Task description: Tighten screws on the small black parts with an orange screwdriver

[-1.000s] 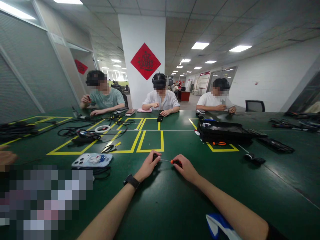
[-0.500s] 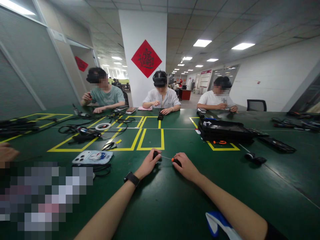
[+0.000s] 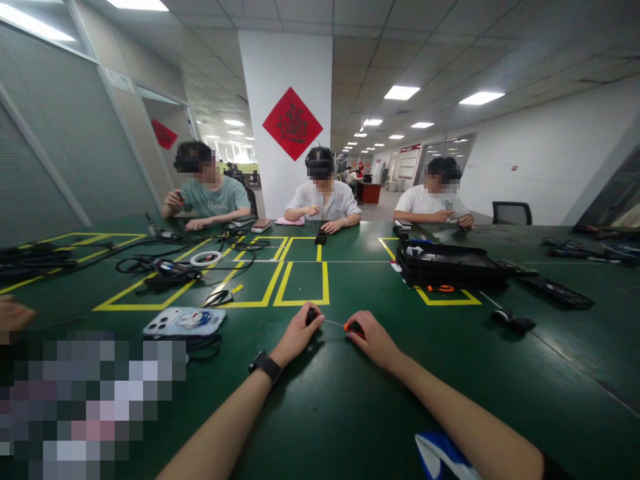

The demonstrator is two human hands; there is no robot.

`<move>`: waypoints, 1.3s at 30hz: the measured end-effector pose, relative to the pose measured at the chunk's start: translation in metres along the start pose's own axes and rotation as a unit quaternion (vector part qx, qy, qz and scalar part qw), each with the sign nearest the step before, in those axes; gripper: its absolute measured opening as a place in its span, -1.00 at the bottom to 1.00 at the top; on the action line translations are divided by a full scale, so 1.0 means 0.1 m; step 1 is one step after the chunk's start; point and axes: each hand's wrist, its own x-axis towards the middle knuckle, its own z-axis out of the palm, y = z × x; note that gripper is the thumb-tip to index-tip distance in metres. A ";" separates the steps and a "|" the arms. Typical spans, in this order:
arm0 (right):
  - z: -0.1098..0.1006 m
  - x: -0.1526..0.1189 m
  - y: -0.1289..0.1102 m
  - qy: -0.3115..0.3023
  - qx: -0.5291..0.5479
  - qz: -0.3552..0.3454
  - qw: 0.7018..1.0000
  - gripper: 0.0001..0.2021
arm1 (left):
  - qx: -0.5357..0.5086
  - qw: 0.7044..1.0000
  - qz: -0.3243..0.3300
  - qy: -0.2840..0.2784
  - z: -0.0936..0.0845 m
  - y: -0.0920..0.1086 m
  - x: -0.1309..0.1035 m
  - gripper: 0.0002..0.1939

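Observation:
My right hand (image 3: 376,340) is closed around the black and orange handle of a screwdriver (image 3: 354,328). Its thin metal shaft points left, and the tip meets a small black object (image 3: 312,315). That object is pinched in the fingers of my left hand (image 3: 298,331); its kind is too small and too covered to make out. Both hands are just above or resting on the green table (image 3: 320,413). To the left of my left hand lies a light blue phone (image 3: 186,322) with a black cable beside it.
Black trays (image 3: 445,263) are stacked on the right, with an orange-handled tool (image 3: 440,289) before them. Tangled cables and a white ring (image 3: 206,259) lie on the left. Three people sit opposite. A blue and white item (image 3: 443,457) lies by my right forearm. Another person's hand (image 3: 15,313) shows at far left.
The view has tilted up slightly, so everything sits a little lower. My hands keep their hold on the screwdriver and the small black object, and the screwdriver handle appears slightly turned.

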 end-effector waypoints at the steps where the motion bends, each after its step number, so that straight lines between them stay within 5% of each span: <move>1: 0.00 0.00 0.00 -0.001 -0.002 0.000 1.000 -0.89 | 0.002 1.000 0.000 0.000 0.00 0.00 0.00 -0.79; 39: 0.00 0.02 0.00 0.013 -0.003 -0.014 1.000 -0.81 | -0.012 1.000 -0.017 0.013 -0.01 -0.01 0.00 -0.79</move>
